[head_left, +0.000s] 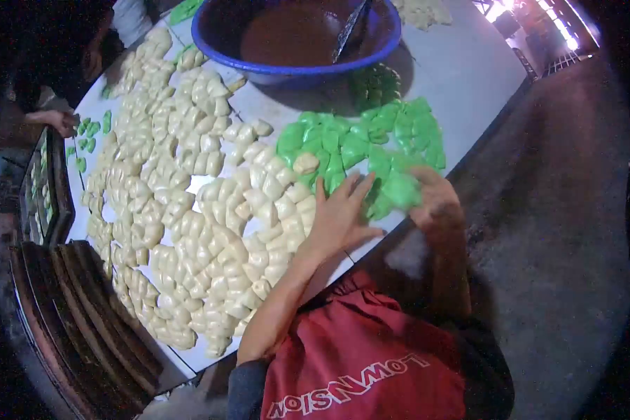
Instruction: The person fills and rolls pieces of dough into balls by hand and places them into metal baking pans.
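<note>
Smooth pieces of green dough (332,143) lie in a cluster along the table's right side. My left hand (341,217) rests at the near edge of this cluster, fingers spread, its fingertips touching green pieces. Just to its right, my right hand (437,203) is blurred by motion, its fingers closed around a green dough piece (401,190) that is blurred too. Many cream-coloured dough pieces (210,241) cover the left and middle of the table, up against my left wrist. One cream piece (306,164) sits on the green ones.
A blue basin (294,68) holding brown stuff and a metal-looking tool (348,31) stands at the far side of the white table (476,91). Dark trays (84,308) are stacked at the left. Another person's hand (57,122) is near small green pieces (87,129).
</note>
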The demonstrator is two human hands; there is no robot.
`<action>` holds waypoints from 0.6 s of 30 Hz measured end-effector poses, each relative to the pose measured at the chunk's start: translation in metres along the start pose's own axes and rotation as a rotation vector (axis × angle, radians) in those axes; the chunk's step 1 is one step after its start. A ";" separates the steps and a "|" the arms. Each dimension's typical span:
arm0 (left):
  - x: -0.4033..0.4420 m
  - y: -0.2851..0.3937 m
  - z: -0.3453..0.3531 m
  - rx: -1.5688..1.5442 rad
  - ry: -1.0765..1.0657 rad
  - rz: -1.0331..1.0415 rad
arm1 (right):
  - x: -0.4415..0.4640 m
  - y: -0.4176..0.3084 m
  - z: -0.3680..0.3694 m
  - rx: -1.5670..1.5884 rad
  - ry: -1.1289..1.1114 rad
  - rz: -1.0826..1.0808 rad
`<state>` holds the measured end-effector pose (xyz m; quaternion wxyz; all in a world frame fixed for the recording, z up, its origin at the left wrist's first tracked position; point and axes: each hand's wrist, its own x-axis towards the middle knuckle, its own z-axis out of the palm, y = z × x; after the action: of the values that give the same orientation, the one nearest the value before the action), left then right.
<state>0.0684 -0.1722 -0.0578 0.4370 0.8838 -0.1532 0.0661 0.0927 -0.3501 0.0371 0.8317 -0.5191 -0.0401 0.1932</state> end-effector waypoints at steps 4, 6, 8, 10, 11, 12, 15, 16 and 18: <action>0.013 0.018 -0.046 -0.482 0.035 -0.154 | 0.021 0.018 0.012 0.013 0.073 0.136; 0.015 0.018 -0.057 -0.517 0.015 -0.272 | 0.024 0.039 0.002 -0.001 -0.027 0.178; 0.016 0.020 -0.069 -0.593 -0.029 -0.357 | 0.028 0.040 0.010 -0.262 0.103 0.181; 0.017 0.023 -0.076 -0.524 -0.052 -0.393 | 0.033 0.038 0.018 -0.449 0.133 0.145; 0.014 0.021 -0.073 -0.557 -0.044 -0.460 | 0.034 0.031 0.025 -0.637 0.197 0.222; 0.013 0.018 -0.068 -0.591 -0.035 -0.526 | 0.037 0.036 0.022 -0.834 0.189 0.000; 0.007 0.011 -0.051 -1.022 0.020 -0.400 | 0.046 0.047 0.010 -1.007 0.172 -0.380; 0.008 0.016 -0.050 -1.249 0.092 -0.361 | 0.046 0.046 0.012 -0.806 0.171 -0.298; 0.016 0.019 -0.051 -0.952 0.150 -0.292 | 0.046 0.043 0.017 -0.403 0.157 -0.136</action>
<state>0.0786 -0.1462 -0.0087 0.8062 0.5914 -0.0093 -0.0098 0.1190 -0.3024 0.0012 0.7227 -0.6844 -0.0478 0.0837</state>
